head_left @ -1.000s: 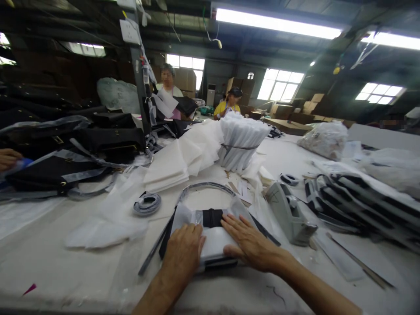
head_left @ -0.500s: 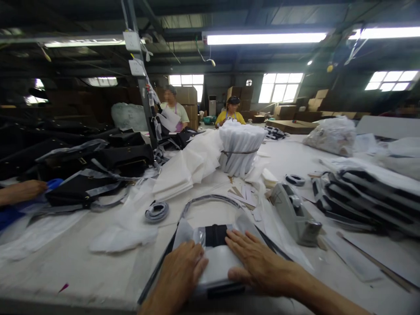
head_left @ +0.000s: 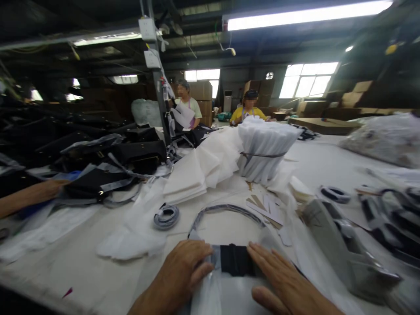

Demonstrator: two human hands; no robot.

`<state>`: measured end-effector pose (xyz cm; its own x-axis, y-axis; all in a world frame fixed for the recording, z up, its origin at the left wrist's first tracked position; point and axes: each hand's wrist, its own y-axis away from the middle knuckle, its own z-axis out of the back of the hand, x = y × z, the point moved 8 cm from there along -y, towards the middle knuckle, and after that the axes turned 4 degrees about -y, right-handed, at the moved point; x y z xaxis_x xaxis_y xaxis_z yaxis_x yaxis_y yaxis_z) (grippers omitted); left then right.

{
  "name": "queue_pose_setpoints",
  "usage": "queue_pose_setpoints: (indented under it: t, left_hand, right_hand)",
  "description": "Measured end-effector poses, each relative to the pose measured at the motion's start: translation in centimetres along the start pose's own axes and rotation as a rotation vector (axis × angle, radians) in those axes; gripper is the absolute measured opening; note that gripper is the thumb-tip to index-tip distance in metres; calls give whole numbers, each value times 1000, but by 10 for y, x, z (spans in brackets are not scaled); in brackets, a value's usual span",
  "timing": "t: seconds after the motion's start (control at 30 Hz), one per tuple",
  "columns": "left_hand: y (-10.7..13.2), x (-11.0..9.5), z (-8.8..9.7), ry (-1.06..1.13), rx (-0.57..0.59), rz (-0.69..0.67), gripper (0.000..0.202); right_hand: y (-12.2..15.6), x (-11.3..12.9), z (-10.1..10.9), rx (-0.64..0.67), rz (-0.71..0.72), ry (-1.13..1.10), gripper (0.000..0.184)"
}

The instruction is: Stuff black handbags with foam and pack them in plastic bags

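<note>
Translucent white over black: at the near side of an off-white, littered table [head_left: 42,280], low centre, a black bag [head_left: 234,261] partly covered by a smooth white sheet [head_left: 238,297], lower end cut off by the view. On the left side, the wearer's left hand [head_left: 183,271], palm down, fingers together and bent over shiny clear film [head_left: 217,258]; pinching or merely pressing, impossible to tell. On the right side, the right hand [head_left: 278,273], open and flat, fingers extended, thumb set apart. Beyond the fingertips, an arched handle in grey wrapping [head_left: 229,208]. Possible faults, by judgement: creasing or skewing of the sheet, from uneven pressure; springing up of the film, from lifting too soon; catching of the handle on flat paper strips [head_left: 267,209] just to the right. Surface: a grey wrapped coil [head_left: 166,216] to the left, a grey tape dispenser [head_left: 344,258] to the right, fanned white foam sheets [head_left: 193,173] and, beside these, a strapped white foam bundle [head_left: 262,151]. Farther left, a heap of black bags [head_left: 141,153] and a blurred co-worker's hand [head_left: 54,189]. Room: dim, with a grey post [head_left: 159,96], a bright tube lamp [head_left: 308,15], brown cartons [head_left: 201,94], a paned window [head_left: 308,81], a person in a pale top [head_left: 194,107] and a person in a yellow top [head_left: 236,115].
</note>
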<state>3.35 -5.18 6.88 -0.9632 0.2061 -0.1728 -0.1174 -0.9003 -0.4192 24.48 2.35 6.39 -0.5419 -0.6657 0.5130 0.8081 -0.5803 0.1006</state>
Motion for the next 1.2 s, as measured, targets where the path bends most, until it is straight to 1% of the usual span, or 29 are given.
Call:
queue_pose_setpoints:
  t: [0.07, 0.17, 0.23, 0.3, 0.37, 0.43, 0.5, 0.53, 0.6, 0.67, 0.7, 0.77, 0.83, 0.87, 0.93, 0.97, 1.0, 1.1, 1.2]
  left_hand:
    - [-2, 28, 8, -53, -14, 113, 27]
    - [0, 84, 18, -260, -29, 305, 31]
    - [2, 116, 16, -358, 38, 361, 41]
    - [5, 137, 11, -399, 115, 368, 51]
    - [6, 147, 9, -407, 149, 361, 52]
    - [6, 149, 13, -395, 130, 347, 49]
    - [3, 142, 23, -360, 61, 310, 43]
    - [0, 135, 29, -326, 15, 272, 40]
    - [-10, 112, 40, -235, -69, 147, 35]
    - [-26, 83, 42, -134, -109, -6, 38]
    - [-35, 68, 38, -87, -110, -75, 40]
    - [-57, 45, 25, 2, -84, -165, 41]
    - [-78, 29, 6, 99, -32, -231, 45]
    - [-87, 25, -3, 143, -9, -247, 53]
    - [-99, 25, -18, 203, 31, -224, 67]
    - [-103, 30, -23, 219, 46, -188, 69]
    - [-104, 36, -27, 226, 58, -136, 67]
    - [-97, 62, -33, 204, 93, 46, 50]
    - [-87, 84, -38, 157, 148, 215, 44]
  right_hand:
    - [-5, -17, 0, -75, 43, 23, 63]
    - [-11, -38, -3, -158, 87, 27, 61]
    - [-13, -45, -2, -207, 94, 26, 59]
    - [-15, -46, 1, -227, 86, 34, 58]
    - [-16, -44, 6, -228, 72, 49, 58]
    - [-18, -42, 12, -214, 51, 64, 57]
    - [-19, -41, 19, -217, 20, 87, 57]
    - [-20, -41, 23, -228, 1, 99, 56]
    - [-22, -39, 32, -263, -22, 114, 55]
    - [-25, -36, 38, -288, -24, 110, 54]
    - [-27, -33, 40, -289, -22, 106, 53]
    - [-30, -29, 42, -280, -22, 103, 52]
    - [-31, -28, 42, -267, -31, 106, 52]
    - [-31, -29, 42, -260, -39, 109, 52]
    - [-29, -33, 42, -253, -64, 112, 52]
    - [-28, -35, 42, -249, -77, 112, 51]
    - [-27, -37, 43, -246, -86, 112, 50]
    - [-35, -33, 50, -225, -82, 106, 47]
    - [-62, -19, 58, -182, -45, 96, 41]
